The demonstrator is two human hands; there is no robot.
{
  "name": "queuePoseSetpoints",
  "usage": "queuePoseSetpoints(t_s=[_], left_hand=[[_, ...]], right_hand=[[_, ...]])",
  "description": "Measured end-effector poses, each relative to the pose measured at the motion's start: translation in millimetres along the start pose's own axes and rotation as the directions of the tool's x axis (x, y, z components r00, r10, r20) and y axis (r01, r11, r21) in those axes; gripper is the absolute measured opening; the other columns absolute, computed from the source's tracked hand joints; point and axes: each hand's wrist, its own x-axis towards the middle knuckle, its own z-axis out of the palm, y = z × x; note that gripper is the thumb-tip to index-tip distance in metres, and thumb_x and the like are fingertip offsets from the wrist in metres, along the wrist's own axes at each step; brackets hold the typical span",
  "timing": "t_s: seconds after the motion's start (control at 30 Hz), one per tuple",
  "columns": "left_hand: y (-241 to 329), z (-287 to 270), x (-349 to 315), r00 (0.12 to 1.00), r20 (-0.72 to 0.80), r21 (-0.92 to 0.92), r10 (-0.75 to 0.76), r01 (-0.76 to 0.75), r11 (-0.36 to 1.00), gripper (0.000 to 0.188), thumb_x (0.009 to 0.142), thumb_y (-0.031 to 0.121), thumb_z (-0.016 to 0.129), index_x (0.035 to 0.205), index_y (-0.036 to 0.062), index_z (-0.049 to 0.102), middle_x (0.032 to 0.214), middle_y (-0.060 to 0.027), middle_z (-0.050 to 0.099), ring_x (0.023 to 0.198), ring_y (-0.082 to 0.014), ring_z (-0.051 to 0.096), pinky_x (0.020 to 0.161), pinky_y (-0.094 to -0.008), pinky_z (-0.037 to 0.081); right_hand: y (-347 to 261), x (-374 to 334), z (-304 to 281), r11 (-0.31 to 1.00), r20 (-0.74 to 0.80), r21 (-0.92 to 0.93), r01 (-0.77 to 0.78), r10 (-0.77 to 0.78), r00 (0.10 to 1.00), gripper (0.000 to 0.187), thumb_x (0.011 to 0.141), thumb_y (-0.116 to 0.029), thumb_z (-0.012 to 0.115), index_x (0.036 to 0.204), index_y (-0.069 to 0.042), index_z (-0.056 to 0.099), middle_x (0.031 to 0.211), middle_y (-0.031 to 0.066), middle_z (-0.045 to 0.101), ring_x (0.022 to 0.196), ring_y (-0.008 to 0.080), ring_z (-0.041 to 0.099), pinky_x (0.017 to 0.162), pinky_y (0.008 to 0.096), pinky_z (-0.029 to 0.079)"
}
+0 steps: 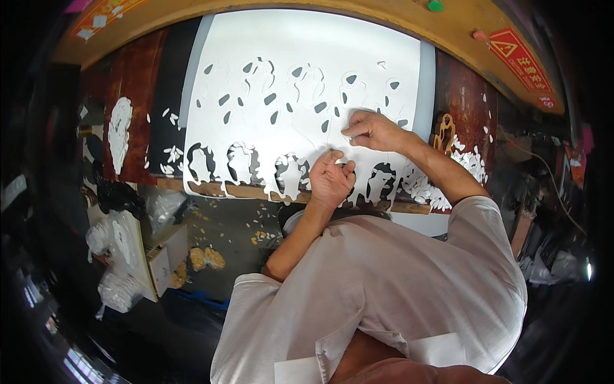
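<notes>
A wide white sheet (307, 38) lies before me, pierced with cut outlines and small holes. Along its near edge, larger openings surround cut white pieces (240, 161). My left hand (331, 179) is over this near edge, palm partly upward. Its fingers are bent, thumb apart from them, and I see nothing held. Just beyond it to the right, my right hand (376, 132) is low over the sheet among the cut outlines. Its thumb and fingers come together in a pinch; whatever is between them is too small to make out.
An orange cutting die (443, 132) lies right of the sheet, beside a heap of small white offcuts (473, 165). Stacked white cut pieces (120, 136) rest at left. A yellow machine beam (173, 20) spans the far side. Plastic bags (118, 291) and boxes stand below left.
</notes>
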Motion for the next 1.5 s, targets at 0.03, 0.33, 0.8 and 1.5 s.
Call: queuePoseSetpoints(t_s=[0.03, 0.33, 0.8, 1.5], left_hand=[[2.0, -5.3, 0.2, 0.999, 0.042, 0.029, 0.025, -0.026, 0.999, 0.025, 0.105, 0.035, 0.062, 0.102, 0.0156, 0.077, 0.1, -0.004, 0.075, 0.1, -0.0253, 0.075, 0.078, -0.0375, 0.062], [-1.2, 34.0, -20.8, 0.977, -0.193, 0.182, 0.093, -0.058, 0.982, 0.052, 0.111, 0.042, 0.058, 0.151, 0.0095, 0.055, 0.105, -0.005, 0.073, 0.095, -0.0247, 0.073, 0.08, -0.0357, 0.063], [67.7, 63.8, -69.3, 0.756, -0.456, 0.772, 0.469, 0.073, 0.632, 0.036, 0.11, 0.034, 0.057, 0.126, 0.0018, 0.064, 0.119, -0.0077, 0.069, 0.102, -0.0259, 0.079, 0.06, -0.0313, 0.061], [93.9, 23.8, -42.2, 0.99, 0.024, 0.202, 0.14, -0.142, 0.969, 0.023, 0.108, 0.032, 0.059, 0.098, 0.0157, 0.072, 0.112, -0.0031, 0.075, 0.095, -0.0234, 0.076, 0.074, -0.035, 0.059]], right_hand=[[2.9, 3.4, 3.7, 1.0, -0.016, -0.01, 0.015, -0.015, 1.0, 0.024, 0.09, -0.004, 0.078, 0.114, -0.006, 0.08, 0.102, 0.0111, 0.068, 0.095, 0.0289, 0.068, 0.081, 0.0378, 0.056], [-15.5, 23.5, 4.1, 0.563, -0.074, 0.736, -0.377, 0.619, 0.782, 0.022, 0.108, -0.013, 0.056, 0.114, -0.003, 0.075, 0.081, 0.0054, 0.069, 0.062, 0.0119, 0.064, 0.058, 0.0268, 0.055], [-47.9, 90.8, 25.0, 0.999, -0.066, -0.017, 0.044, -0.045, 0.997, 0.044, 0.09, -0.003, 0.07, 0.133, -0.009, 0.074, 0.114, 0.0156, 0.07, 0.1, 0.0326, 0.07, 0.085, 0.0393, 0.057], [-33.5, 100.4, 33.3, 0.691, -0.167, 0.662, -0.288, 0.511, 0.843, 0.021, 0.11, -0.019, 0.062, 0.104, -0.004, 0.075, 0.091, -0.0025, 0.07, 0.084, 0.0079, 0.06, 0.079, 0.0256, 0.05]])
